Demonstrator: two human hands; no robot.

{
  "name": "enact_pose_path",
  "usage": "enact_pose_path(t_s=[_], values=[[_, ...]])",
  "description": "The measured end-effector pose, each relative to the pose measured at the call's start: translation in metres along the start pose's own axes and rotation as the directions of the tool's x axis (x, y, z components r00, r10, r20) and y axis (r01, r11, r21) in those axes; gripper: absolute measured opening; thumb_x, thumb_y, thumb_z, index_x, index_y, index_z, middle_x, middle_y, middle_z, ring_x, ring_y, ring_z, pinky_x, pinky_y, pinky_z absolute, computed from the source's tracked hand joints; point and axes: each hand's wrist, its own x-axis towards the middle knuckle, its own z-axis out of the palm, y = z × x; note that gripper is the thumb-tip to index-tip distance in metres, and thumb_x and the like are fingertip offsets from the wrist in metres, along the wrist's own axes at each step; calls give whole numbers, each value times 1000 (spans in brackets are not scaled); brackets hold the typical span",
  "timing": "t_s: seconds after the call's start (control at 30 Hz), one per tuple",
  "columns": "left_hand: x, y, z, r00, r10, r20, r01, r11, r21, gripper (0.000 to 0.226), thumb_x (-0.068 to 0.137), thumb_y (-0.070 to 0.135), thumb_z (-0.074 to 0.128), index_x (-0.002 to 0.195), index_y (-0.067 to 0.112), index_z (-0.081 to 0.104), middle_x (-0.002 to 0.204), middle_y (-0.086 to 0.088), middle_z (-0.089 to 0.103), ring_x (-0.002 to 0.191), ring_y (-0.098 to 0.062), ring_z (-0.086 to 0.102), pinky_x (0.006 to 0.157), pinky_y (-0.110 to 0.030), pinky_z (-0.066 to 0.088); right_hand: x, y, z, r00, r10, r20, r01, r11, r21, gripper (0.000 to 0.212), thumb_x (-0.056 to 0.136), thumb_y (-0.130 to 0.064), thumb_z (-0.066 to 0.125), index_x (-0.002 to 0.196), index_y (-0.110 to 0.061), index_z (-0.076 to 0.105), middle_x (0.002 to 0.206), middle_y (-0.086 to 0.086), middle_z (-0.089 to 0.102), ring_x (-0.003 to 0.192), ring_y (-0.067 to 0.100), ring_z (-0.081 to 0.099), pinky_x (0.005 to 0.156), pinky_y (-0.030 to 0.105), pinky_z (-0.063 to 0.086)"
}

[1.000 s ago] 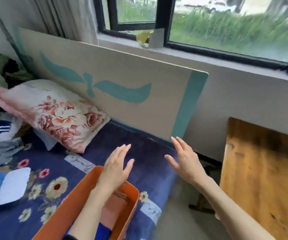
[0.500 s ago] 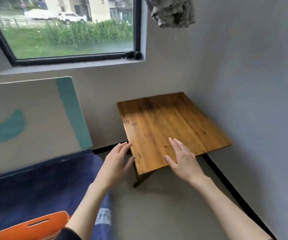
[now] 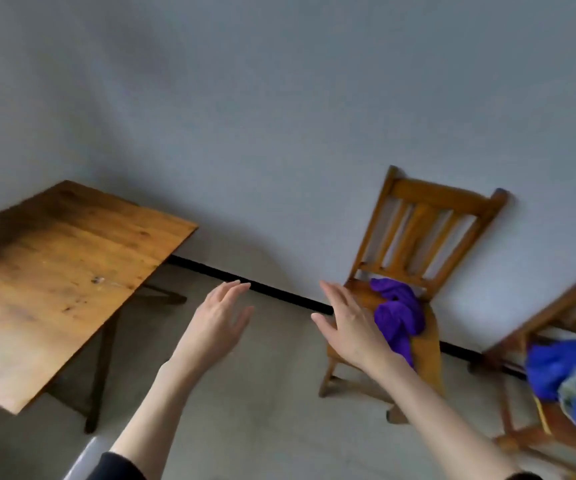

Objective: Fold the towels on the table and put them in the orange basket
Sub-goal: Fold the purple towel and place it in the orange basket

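On two chairs (image 3: 418,233): one purple towel (image 3: 399,315), one blue (image 3: 553,372).

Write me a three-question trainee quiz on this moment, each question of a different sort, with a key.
1. True or false: the crumpled purple cloth lies on the seat of the slatted wooden chair by the wall.
2. Multiple choice: the left hand and right hand are A) each holding a towel, B) both open, fingers spread, holding nothing, C) gripping the table.
3. Fill in: the bare square wooden table stands on the ___ side of the view, while a blue bundle of fabric sits on a second chair at the far right edge.

Key: 1 true; 2 B; 3 left.
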Motion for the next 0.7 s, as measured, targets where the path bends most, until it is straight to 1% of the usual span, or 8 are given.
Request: enact_pose_path(t_s=[0.1,0.17,0.3,0.37,0.43,0.53,0.6,0.7], values=[[19,62,52,987,134,92,-129,990,-65,43,95,25,51,136,16,45,143,-1,42,136,-17,32,109,-22,22,-39,67,-30,987,152,-57,-152,988,1,60,95,-40,46,147,-21,23,153,1,27,139,20,27,110,38,32],[30,98,84,968,204,148,-190,976,-102,43,95,28,49,136,17,45,142,1,43,135,-15,33,109,-24,24,-60,106,-45,969,233,-83,-233,972,5,61,95,-40,47,147,-23,21,153,0,27,140,18,27,110,37,34],[60,153,140,921,301,246,-273,952,-139,42,95,29,48,136,18,45,140,1,45,133,-15,37,107,-26,28,-82,174,-65,931,345,-120,-342,939,44,61,94,-35,50,147,-21,24,150,-1,33,137,16,31,107,29,33],[74,170,169,899,330,289,-298,943,-149,41,96,29,48,135,19,45,140,1,45,131,-15,38,106,-26,30,-83,207,-69,906,405,-119,-403,914,46,60,94,-33,51,146,-20,25,148,0,35,135,17,35,106,30,34],[87,178,199,882,322,343,-282,945,-164,41,96,30,48,135,20,45,141,1,44,131,-16,39,106,-28,31,-79,240,-68,881,464,-94,-462,886,51,59,94,-34,50,146,-20,25,148,1,36,134,18,36,105,34,36],[111,177,250,851,275,447,-234,961,-145,39,97,29,46,135,19,45,139,-1,46,128,-18,42,103,-29,35,-61,284,-60,849,527,-41,-525,849,53,57,95,-33,48,146,-19,26,147,2,37,134,19,36,106,36,36],[130,173,285,815,234,530,-203,972,-118,38,97,28,46,134,18,46,137,-2,47,125,-19,44,101,-29,37,-44,314,-53,827,563,7,-563,825,47,56,96,-33,46,146,-19,26,147,3,37,134,21,36,105,38,37],[159,172,331,746,180,642,-163,983,-86,37,97,25,46,133,17,46,136,-3,47,124,-21,45,99,-27,36,-22,357,-46,788,607,106,-611,792,13,56,96,-34,45,146,-19,24,147,4,37,133,23,37,106,40,37]])
